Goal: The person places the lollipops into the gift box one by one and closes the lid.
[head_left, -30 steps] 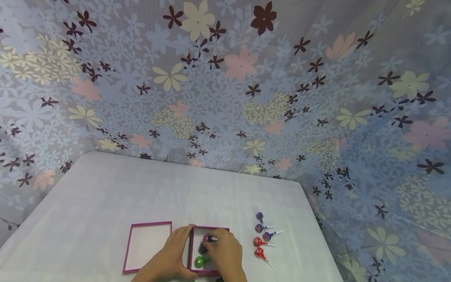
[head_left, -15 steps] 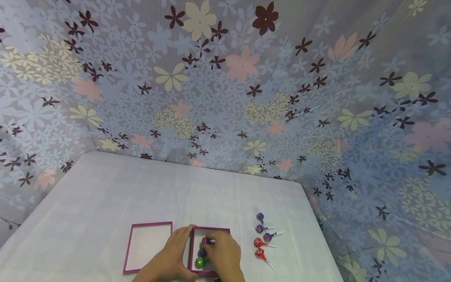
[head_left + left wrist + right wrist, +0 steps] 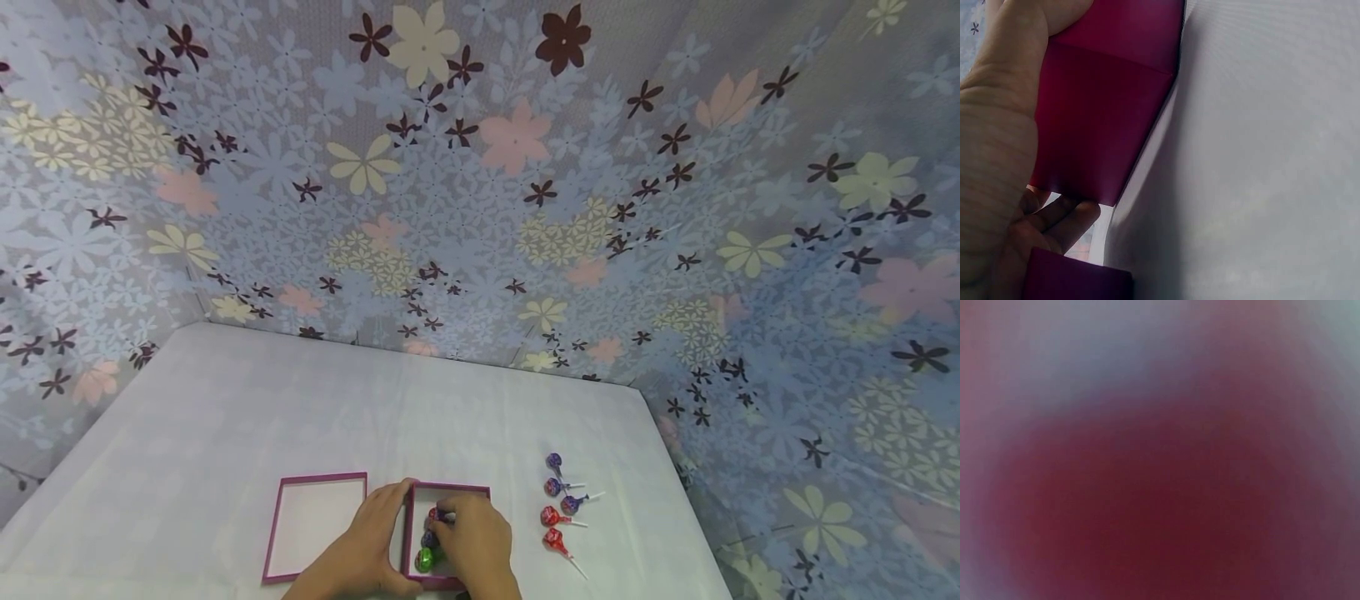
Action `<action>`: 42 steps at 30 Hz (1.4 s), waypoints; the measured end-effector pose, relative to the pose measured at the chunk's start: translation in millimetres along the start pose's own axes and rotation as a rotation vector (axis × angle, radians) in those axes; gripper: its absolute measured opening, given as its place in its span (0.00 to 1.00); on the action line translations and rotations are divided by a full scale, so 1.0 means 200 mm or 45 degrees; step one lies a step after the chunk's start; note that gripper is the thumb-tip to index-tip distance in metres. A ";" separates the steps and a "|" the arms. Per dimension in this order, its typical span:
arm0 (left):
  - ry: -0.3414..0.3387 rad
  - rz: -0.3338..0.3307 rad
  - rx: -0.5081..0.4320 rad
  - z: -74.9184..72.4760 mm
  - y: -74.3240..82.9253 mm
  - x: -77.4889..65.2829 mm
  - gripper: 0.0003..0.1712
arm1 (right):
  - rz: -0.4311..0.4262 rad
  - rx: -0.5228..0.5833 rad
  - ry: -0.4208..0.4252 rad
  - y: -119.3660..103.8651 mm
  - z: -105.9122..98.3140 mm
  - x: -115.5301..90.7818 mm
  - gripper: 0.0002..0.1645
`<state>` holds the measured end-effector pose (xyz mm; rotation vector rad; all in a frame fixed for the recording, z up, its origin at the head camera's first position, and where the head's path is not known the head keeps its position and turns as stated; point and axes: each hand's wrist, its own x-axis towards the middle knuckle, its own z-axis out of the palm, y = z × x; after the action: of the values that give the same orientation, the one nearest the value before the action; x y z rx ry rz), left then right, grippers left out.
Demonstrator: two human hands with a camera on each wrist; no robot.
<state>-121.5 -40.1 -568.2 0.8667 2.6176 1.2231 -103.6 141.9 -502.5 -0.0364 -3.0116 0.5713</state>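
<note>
In the head view, my left hand (image 3: 360, 542) grips a magenta-rimmed box (image 3: 408, 529) from its left side, fingers at the far corner and thumb at the near one. The left wrist view shows that hand spanning the box's magenta side (image 3: 1100, 119). My right hand (image 3: 478, 537) reaches into the box and pinches a red-and-purple lollipop (image 3: 434, 515), whose stick is mostly covered. A dark blue lollipop (image 3: 429, 539) and a green lollipop (image 3: 424, 559) lie below it along the left wall. The right wrist view is only a dark red blur.
Left of the box lies a matching magenta-rimmed tray or lid (image 3: 318, 477). To the right, several lollipops lie on the white table (image 3: 315, 400): purple ones (image 3: 552, 486) farther back, red ones (image 3: 550, 517) nearer. A flowered cloth (image 3: 480, 208) hangs behind the table.
My right hand has shifted slightly left within the box, and the lollipop heads there now sit closer to the green one. The left hand keeps its hold on the box.
</note>
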 end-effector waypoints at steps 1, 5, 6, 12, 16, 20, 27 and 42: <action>0.003 0.002 0.003 0.00 0.00 0.00 0.80 | -0.001 -0.004 -0.007 0.00 0.00 0.00 0.15; 0.013 0.018 0.019 0.00 -0.01 0.00 0.80 | -0.018 -0.016 -0.029 0.00 0.00 0.00 0.14; 0.015 0.023 0.020 0.00 -0.01 0.00 0.80 | -0.026 -0.018 -0.034 0.00 0.00 0.00 0.14; 0.028 0.057 0.028 0.01 -0.02 0.00 0.80 | -0.050 -0.004 -0.057 0.01 0.02 0.00 0.13; 0.038 0.073 0.036 0.01 -0.02 0.00 0.80 | -0.064 -0.003 -0.052 0.02 0.03 0.00 0.13; 0.073 0.104 0.074 0.01 -0.02 0.00 0.79 | -0.068 -0.014 -0.055 0.02 0.03 0.00 0.12; 0.115 0.138 0.118 0.01 -0.02 0.00 0.78 | -0.059 -0.028 -0.065 0.01 0.03 0.00 0.12; 0.071 0.099 0.047 0.01 -0.02 0.01 0.79 | -0.075 0.053 -0.019 0.03 0.02 -0.01 0.15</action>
<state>-123.8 -40.0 -571.1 0.9635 2.6817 1.2381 -101.8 145.3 -508.5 0.0586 -3.0027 0.6307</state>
